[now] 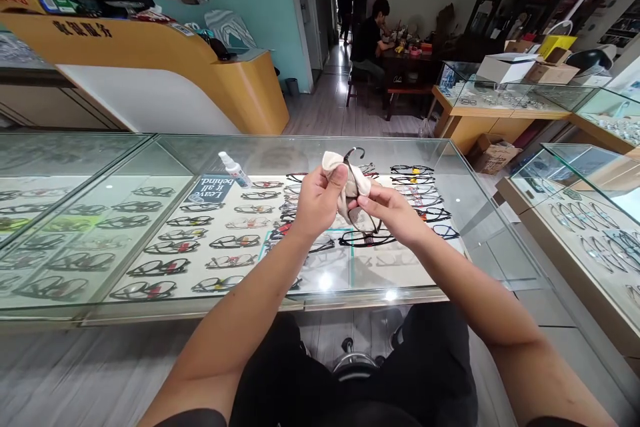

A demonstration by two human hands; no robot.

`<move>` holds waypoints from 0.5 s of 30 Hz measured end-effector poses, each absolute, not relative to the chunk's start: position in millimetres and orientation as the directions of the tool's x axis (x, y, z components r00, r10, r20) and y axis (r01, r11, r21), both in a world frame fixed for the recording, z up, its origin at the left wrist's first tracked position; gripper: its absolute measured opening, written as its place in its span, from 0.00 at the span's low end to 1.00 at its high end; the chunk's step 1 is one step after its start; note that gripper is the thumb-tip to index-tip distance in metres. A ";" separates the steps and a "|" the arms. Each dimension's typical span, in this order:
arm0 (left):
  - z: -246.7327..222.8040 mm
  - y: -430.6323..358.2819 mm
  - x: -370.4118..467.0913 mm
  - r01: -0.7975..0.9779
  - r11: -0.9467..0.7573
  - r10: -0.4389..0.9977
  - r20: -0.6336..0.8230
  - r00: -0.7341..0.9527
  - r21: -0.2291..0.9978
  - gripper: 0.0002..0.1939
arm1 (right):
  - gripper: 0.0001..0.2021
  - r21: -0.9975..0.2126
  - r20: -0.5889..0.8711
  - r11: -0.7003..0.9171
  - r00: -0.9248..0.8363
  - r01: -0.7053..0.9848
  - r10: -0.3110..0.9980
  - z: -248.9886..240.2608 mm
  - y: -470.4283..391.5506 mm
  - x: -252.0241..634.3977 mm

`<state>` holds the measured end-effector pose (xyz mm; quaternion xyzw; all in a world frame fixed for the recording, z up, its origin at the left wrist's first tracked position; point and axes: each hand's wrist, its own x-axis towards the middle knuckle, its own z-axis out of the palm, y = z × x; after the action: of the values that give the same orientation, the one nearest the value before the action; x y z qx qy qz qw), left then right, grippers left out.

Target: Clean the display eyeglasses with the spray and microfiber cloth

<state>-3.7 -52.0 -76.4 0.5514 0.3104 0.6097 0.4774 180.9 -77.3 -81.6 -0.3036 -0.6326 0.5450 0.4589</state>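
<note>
Both my hands are raised above a glass display case, close together around one pair of dark-framed eyeglasses. My left hand is closed, its thumb pressing a pale cloth against the glasses. With pinched fingers, my right hand grips the glasses and the cloth from the other side. One curved temple arm sticks up past the cloth; the rim hangs below it. Part of the frame is hidden by the cloth and fingers. A white spray bottle stands on the glass to the left.
Rows of eyeglasses lie inside the case under the glass. Another display case stands at right, with boxes on a counter behind. An orange-fronted counter is at back left. People are near a table at the back.
</note>
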 end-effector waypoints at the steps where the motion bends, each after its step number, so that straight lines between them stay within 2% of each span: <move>1: -76.4 -49.7 -7.1 -0.232 -0.343 0.922 0.374 0.101 0.910 0.30 | 0.20 -0.967 0.251 0.218 -0.386 -0.128 0.888 -82.0 -76.9 181.8; 5: -74.4 -45.3 -15.5 -0.279 -0.224 0.877 0.318 0.360 0.934 0.27 | 0.18 -0.971 0.198 0.137 -0.340 -0.194 0.919 -86.4 -73.9 184.8; 7: -73.3 -47.3 -12.1 -0.321 -0.197 0.863 0.319 0.392 0.926 0.29 | 0.19 -0.969 0.182 0.113 -0.323 -0.222 0.929 -88.5 -73.2 184.0; 10: -73.6 -52.9 -0.6 -0.342 -0.231 0.889 0.340 0.306 0.911 0.30 | 0.20 -0.965 0.218 0.153 -0.326 -0.213 0.920 -89.3 -74.7 178.8; 15: -76.5 -56.4 8.4 -0.306 -0.331 0.930 0.364 0.056 0.893 0.29 | 0.25 -0.971 0.208 0.148 -0.356 -0.189 0.911 -88.5 -79.5 167.8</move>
<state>8.4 -56.4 -76.5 0.5293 0.2944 0.6207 0.4979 167.8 -79.5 -88.5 -0.3069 -0.5881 0.5762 0.4774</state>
